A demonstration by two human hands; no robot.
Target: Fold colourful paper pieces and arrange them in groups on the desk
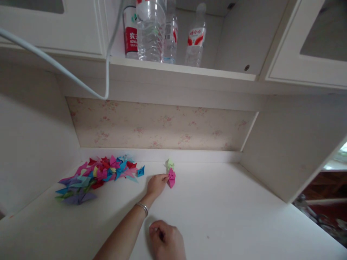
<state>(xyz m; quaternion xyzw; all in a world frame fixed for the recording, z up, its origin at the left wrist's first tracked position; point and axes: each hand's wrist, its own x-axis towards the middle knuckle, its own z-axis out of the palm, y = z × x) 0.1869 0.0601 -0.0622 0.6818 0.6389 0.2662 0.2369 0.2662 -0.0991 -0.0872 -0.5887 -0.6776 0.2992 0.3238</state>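
Observation:
My left hand (157, 186), with a silver bracelet on its wrist, reaches toward the back of the white tabletop. Its fingertips pinch the edge of a bright pink paper crane (171, 178). Directly behind that one stands a pale green paper crane (170, 164), partly covered by the pink one. Closer to me, my right hand (166, 240) is curled into a loose fist over the tabletop, and nothing shows in it. To the left lies a heap of folded paper cranes (101, 172) in pink, red, blue, purple and green. A blue crane (140, 171) sits at its right end.
Overhead, a white shelf (184, 70) carries several plastic bottles (195, 39) and a red-and-white can (131, 34). A white cable (78, 83) hangs down at the upper left. Side panels (292, 144) bound the white tabletop (230, 216); floral wallpaper (162, 126) covers the back.

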